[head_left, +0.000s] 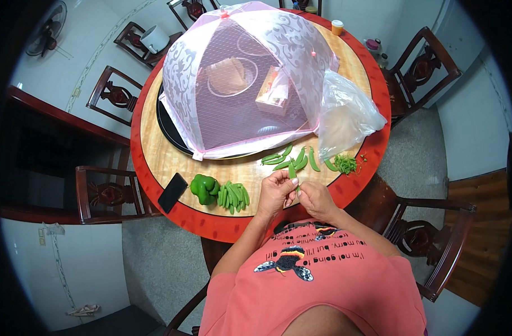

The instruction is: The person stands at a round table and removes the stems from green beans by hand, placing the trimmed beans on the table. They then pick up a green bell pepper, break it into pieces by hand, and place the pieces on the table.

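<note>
Between both hands, at the near edge of the round table, is a green pea pod [292, 171]. My left hand [275, 192] pinches it between thumb and fingers. At the pod's lower end, my right hand [318, 198] has its thumb and curled fingers closed; the tip they meet is partly hidden. Several loose pea pods [300, 157] lie just beyond the hands. To the right sits a small heap of green trimmings [345, 164]. Left of my hands, a neat pile of pods [233, 196] rests against a green bell pepper [205, 189].
A pink-and-white mesh food cover [247, 122] spans much of the round table [256, 224], with a tissue box [271, 103] under it. A translucent plastic bag [346, 122] lies right; a black phone [172, 192] lies left. Wooden chairs [419, 235] surround the table. A cup [337, 27] stands far right.
</note>
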Demonstrator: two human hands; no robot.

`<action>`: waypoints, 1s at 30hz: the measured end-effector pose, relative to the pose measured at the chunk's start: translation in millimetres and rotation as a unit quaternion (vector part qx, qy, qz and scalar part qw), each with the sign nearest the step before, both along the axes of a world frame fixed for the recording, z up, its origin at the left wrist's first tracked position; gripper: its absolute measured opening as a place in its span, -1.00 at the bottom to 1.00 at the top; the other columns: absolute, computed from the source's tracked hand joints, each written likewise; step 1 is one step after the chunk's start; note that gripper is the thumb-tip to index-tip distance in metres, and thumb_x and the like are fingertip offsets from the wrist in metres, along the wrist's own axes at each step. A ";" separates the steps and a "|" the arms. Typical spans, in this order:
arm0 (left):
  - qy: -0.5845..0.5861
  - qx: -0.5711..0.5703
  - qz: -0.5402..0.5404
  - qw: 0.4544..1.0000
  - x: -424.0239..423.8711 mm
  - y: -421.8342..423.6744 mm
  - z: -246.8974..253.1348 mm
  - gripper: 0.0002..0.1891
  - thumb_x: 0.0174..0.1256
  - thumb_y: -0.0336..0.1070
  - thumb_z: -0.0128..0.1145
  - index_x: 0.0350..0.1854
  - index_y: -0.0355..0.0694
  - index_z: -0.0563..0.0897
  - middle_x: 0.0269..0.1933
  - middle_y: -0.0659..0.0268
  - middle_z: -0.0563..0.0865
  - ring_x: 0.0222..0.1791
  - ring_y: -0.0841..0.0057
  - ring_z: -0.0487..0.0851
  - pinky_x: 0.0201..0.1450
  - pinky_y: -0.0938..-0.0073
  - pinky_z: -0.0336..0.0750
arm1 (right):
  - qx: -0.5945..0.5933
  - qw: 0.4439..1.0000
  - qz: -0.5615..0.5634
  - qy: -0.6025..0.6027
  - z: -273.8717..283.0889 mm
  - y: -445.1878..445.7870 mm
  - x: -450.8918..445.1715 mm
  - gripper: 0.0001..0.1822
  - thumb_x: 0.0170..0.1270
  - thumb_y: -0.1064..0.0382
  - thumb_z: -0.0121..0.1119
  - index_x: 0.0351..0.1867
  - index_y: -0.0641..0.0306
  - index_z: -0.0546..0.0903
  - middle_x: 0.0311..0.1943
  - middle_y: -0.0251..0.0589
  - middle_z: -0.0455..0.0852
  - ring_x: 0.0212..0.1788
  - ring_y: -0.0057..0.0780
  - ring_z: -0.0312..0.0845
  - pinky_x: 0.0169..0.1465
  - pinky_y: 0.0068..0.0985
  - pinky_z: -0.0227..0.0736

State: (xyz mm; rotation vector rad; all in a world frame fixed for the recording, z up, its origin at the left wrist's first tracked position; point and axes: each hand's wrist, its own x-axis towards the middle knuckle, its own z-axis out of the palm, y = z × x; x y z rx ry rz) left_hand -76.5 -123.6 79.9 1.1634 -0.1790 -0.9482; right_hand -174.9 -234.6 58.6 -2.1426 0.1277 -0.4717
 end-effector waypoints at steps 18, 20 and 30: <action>-0.113 0.102 -0.125 0.980 10.2 9.7 1.2 -0.93 0.16 -0.49 0.16 -0.34 -0.34 0.56 -0.60 0.37 0.53 -0.72 0.74 0.46 -0.81 0.74 0.28 | -0.027 0.997 -0.065 -0.015 4.1 -17.2 -3.0 -0.84 -0.01 0.34 -0.02 -0.69 0.33 0.42 -0.70 0.01 0.45 -0.60 -0.05 0.44 -0.48 -0.20 0.31; -0.140 0.159 -0.140 0.967 14.9 14.6 4.9 -0.93 0.11 -0.48 0.21 -0.40 -0.35 0.58 -0.55 0.36 0.55 -0.69 0.72 0.47 -0.76 0.71 0.30 | 0.036 0.993 -0.107 -0.038 1.3 -27.9 -4.2 -0.84 0.03 0.37 -0.07 -0.66 0.38 0.39 -0.71 0.01 0.39 -0.62 -0.08 0.39 -0.49 -0.24 0.25; -0.670 0.183 -0.076 0.716 30.1 32.1 7.8 -0.90 0.03 -0.48 0.22 -0.37 -0.27 0.59 -0.44 0.24 0.54 -0.53 0.39 0.58 -0.49 0.43 0.46 | 0.177 0.977 -0.117 0.003 -16.8 -47.6 -12.6 -0.81 0.12 0.32 -0.05 -0.52 0.41 0.52 -0.67 -0.04 0.45 -0.58 -0.25 0.43 -0.44 -0.39 0.27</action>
